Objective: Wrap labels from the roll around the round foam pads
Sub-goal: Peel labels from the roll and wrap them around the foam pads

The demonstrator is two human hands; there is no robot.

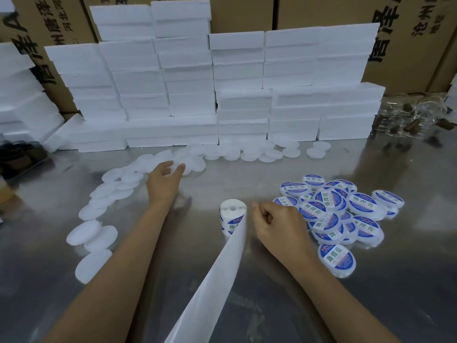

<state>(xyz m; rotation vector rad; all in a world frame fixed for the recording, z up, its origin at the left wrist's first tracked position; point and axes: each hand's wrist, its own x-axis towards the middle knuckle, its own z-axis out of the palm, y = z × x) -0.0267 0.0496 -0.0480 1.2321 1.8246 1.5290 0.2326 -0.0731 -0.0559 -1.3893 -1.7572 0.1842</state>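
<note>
A roll of blue-and-white labels [232, 215] stands upright at the table's middle, and its white backing strip [215, 280] trails toward me. My left hand [164, 179] stretches out to a row of bare white round foam pads [138, 169], fingers spread on one pad, not lifting it. Just right of the roll, my right hand [274, 224] has its fingers curled and thumb pinched; whether it holds a label is unclear. A heap of labelled pads [338, 214] lies to its right.
More bare pads [94, 233] curve down the left side and along the back [249, 152]. Stacked white foam blocks [210, 95] wall off the rear, cardboard cartons [408, 33] behind them. Clear plastic pieces [415, 117] sit far right. The metal tabletop [321, 305] is shiny.
</note>
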